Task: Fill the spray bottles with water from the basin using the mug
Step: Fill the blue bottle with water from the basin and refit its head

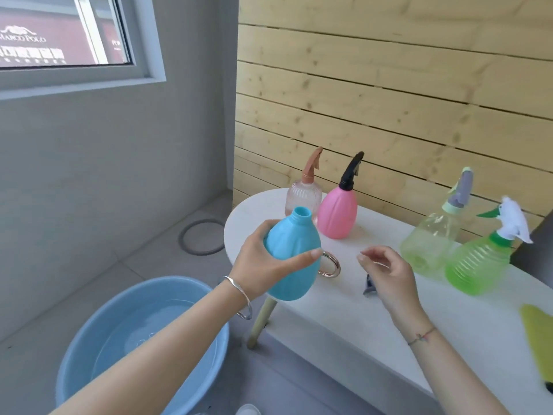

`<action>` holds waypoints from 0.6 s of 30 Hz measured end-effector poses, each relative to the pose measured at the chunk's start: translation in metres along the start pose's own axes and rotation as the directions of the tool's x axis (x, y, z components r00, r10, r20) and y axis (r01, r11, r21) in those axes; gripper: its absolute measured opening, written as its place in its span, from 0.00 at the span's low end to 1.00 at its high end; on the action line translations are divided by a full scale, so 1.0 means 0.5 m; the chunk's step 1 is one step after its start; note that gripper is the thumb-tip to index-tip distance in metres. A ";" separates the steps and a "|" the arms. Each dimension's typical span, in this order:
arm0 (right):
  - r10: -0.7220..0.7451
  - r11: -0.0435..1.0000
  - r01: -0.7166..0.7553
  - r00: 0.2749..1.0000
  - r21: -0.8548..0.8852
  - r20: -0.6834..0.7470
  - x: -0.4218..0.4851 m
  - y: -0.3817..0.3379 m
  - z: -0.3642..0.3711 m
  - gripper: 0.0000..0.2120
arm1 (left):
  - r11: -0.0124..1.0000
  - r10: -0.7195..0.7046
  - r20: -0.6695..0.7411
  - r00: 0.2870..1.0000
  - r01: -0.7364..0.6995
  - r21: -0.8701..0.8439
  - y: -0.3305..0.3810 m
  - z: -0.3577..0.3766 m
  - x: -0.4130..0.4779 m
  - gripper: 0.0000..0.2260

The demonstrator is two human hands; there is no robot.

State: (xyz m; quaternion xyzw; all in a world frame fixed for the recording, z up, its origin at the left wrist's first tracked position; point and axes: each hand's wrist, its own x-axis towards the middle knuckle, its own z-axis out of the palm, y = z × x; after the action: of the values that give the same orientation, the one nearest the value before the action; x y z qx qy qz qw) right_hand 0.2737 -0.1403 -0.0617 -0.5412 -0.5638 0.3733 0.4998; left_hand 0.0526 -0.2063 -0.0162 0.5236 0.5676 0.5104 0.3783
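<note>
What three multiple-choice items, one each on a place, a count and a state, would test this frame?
1. Where does the basin stand?
A. on the floor beside the table
B. on the table
C. on the window sill

2. How many bottles with spray heads stand on the table?
A. two
B. three
C. four

3. How is the neck of the blue bottle that the left hand holds?
A. closed by a spray head
B. open, with no spray head
C. plugged with a cork

Key:
1 A: the basin sits on the tiles left of the table.
2 C: the clear bottle, pink bottle, pale green bottle and green bottle each wear a head.
3 B: its threaded mouth shows bare.
</note>
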 end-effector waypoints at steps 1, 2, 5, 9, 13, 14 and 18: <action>-0.027 0.997 0.028 1.000 -0.069 0.013 0.008 0.001 -0.027 0.05 | 1.000 0.002 0.013 1.000 -0.002 0.008 0.001 0.009 -0.001 0.34; -0.035 0.986 0.041 0.999 -0.160 0.037 0.017 0.007 -0.055 0.06 | 1.000 0.005 0.030 1.000 -0.005 0.008 0.003 0.022 -0.003 0.34; 0.118 0.882 -0.025 0.978 -0.471 0.170 0.037 0.041 -0.108 0.05 | 1.000 0.008 0.066 0.998 -0.006 -0.019 0.004 0.057 -0.007 0.31; 0.205 0.763 -0.040 0.962 -0.645 0.182 0.039 0.083 -0.128 0.14 | 0.999 -0.004 0.117 0.993 0.008 -0.034 -0.005 0.108 -0.010 0.27; 0.186 0.723 -0.013 0.966 -0.690 0.177 0.043 0.083 -0.130 0.09 | 0.999 0.015 0.167 0.986 -0.010 -0.032 -0.017 0.151 -0.018 0.33; 0.184 0.728 -0.005 0.965 -0.685 0.188 0.044 0.083 -0.130 0.09 | 0.999 0.017 0.176 0.984 -0.013 -0.029 -0.020 0.159 -0.020 0.34; 0.140 0.893 -0.085 0.986 -0.442 0.091 0.042 0.054 -0.156 0.11 | 1.000 0.022 0.200 0.980 -0.021 -0.005 -0.036 0.195 -0.022 0.37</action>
State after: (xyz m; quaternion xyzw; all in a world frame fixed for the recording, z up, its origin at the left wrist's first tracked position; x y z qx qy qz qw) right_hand 0.3574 -0.1255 -0.0669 -0.6477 -0.6300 0.2977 0.3083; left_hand 0.1444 -0.1979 -0.0538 0.5778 0.5203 0.4601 0.4286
